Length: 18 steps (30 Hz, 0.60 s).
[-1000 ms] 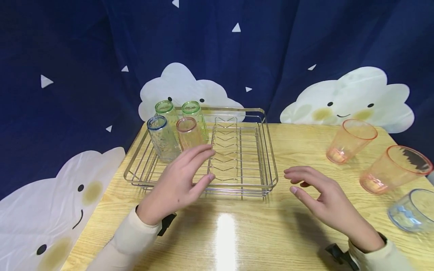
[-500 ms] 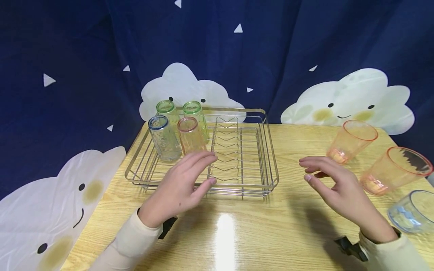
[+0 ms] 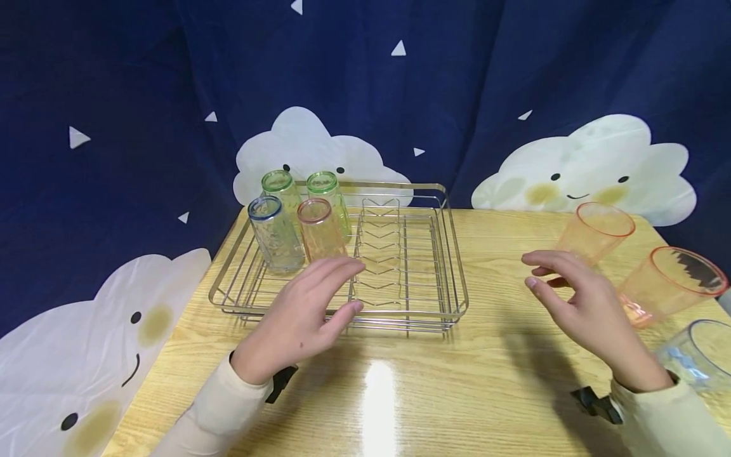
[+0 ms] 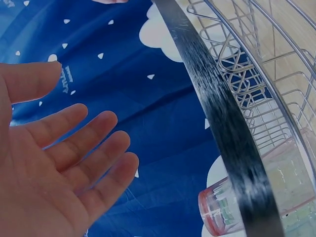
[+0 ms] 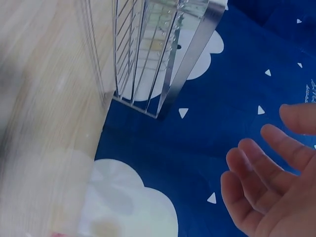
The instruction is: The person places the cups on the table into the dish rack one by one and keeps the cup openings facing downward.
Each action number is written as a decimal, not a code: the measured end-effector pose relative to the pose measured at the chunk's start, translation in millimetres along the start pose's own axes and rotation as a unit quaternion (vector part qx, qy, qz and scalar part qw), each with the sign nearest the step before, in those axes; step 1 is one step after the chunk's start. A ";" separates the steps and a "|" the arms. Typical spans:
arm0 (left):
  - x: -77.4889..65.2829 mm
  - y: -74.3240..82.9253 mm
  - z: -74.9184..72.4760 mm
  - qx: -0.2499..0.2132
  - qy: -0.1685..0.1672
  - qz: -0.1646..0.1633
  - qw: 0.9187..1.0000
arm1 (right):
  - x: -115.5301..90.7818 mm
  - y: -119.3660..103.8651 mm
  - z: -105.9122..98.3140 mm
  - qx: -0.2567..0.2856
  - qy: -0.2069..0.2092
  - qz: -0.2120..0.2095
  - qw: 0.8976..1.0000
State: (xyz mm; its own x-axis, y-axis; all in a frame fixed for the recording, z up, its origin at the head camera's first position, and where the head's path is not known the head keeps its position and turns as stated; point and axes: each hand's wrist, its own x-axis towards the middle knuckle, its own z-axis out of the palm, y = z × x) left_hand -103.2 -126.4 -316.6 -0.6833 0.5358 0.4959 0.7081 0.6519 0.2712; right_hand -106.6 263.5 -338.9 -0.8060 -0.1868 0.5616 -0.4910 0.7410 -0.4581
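Far orange tumbler [image 3: 602,231] is the one to watch imo: it's on the table [image 3: 485,251] to the right of the wire rack [image 3: 408,313], standing mouth-up, so its long axis is basically vertical (it leans right in the head view, but I'd blame the lens for that). Right hand [image 3: 585,308] is clearly the closer one. It's up over the tabletop, covering the tumbler's lower left side in the head view, though I can't tell how much depth there is between them. Thing is, the tumbler sits beyond the knuckles and off to the right of the fingertips, while the thumb gap faces left toward the rack. So if that hand wants it, I'd guess it has to go outward and swing round until the gap meets the upright wall. Fingers there are loosely curved, thumb apart, nothing in them. A nearer orange tumbler [image 3: 651,282] and a blue tumbler [image 3: 699,352] stand further right, partly hidden by that arm. Left hand [image 3: 302,311] is relaxed and wide too, also holding nothing, over the rack's front edge just by the upside-down pink glass [image 3: 321,231], so it's well apart from the tumblers.
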 end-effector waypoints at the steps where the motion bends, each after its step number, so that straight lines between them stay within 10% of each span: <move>1: 0.1 -0.1 0.0 0.001 -0.002 0.000 1.000 | 1.0 1.5 -0.4 -0.009 0.001 0.003 1.000; 18: -1.4 -2.0 -1.5 -0.003 -0.016 -0.014 1.000 | 17.4 28.7 -11.3 -0.098 -0.008 0.052 0.994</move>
State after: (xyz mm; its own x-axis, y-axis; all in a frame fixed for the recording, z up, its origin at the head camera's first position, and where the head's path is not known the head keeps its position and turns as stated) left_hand -103.4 -129.2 -316.6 -0.7082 0.5346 0.4612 0.6896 0.6638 0.2895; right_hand -131.0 288.8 -334.5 -0.8545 -0.1116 0.5073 -0.3322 0.8682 -0.3686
